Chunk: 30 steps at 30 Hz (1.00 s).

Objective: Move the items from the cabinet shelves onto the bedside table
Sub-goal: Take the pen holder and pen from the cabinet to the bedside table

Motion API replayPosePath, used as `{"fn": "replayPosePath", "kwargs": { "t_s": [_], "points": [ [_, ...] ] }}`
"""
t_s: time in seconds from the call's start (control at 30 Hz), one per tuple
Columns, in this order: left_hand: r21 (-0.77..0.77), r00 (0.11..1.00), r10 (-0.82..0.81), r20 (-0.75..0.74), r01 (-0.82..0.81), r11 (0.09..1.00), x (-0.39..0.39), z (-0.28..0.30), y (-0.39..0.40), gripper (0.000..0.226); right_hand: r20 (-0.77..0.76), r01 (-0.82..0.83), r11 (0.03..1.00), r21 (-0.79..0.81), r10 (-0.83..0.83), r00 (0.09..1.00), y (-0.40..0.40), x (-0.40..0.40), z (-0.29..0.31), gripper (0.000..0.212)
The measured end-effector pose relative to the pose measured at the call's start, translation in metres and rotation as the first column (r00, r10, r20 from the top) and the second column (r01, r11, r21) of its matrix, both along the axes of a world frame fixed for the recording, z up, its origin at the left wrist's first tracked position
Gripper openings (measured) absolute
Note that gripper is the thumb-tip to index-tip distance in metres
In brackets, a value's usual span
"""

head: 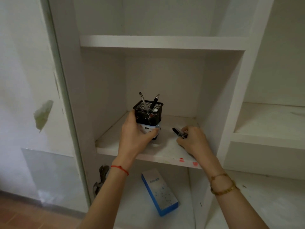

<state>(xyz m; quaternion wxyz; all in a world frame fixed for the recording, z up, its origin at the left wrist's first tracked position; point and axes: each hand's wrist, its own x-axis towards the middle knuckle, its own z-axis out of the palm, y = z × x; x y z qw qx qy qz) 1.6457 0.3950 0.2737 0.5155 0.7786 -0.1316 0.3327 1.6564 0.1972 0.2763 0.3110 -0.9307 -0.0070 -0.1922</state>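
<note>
On the middle shelf [115, 147] of the white cabinet, toward its front edge, the left hand [135, 134] wraps fingers and thumb around a black mesh pen holder [147, 113], while the right hand [192, 140] curls over a dark pen [179, 132] lying near the right wall. Best to lift the holder straight and level, gripping low, so its two upright pens stay in, and secure the loose pen fully before drawing back. A white-and-blue label rings the holder's base. Below, a blue box [159, 191] waits on the lower shelf.

White cabinet [69, 80], scuffed wall [21, 63], reddish floor [19, 215].
</note>
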Motion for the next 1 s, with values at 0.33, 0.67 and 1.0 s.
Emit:
{"fn": "replayPosePath", "kwargs": {
  "t_s": [0.33, 0.67, 1.0],
  "points": [
    [-0.016, 0.998, 0.043, 0.043, -0.042, 0.999, -0.058, 0.001, 0.011, 0.065, 0.186, -0.184, 0.893, 0.411, 0.116, 0.976, 0.002, -0.066, -0.004, 0.032],
    [0.041, 0.982, 0.188, 0.016, -0.188, 0.981, -0.151, -0.027, 0.004, 0.068, 0.225, -0.355, 0.797, 0.488, 0.278, 0.934, -0.011, -0.134, -0.038, 0.035],
    [0.024, 0.904, 0.411, -0.119, -0.411, 0.911, -0.299, -0.099, -0.068, 0.066, 0.064, -0.489, 0.688, 0.535, 0.545, 0.836, -0.063, -0.227, -0.104, 0.036]
  ]
}}
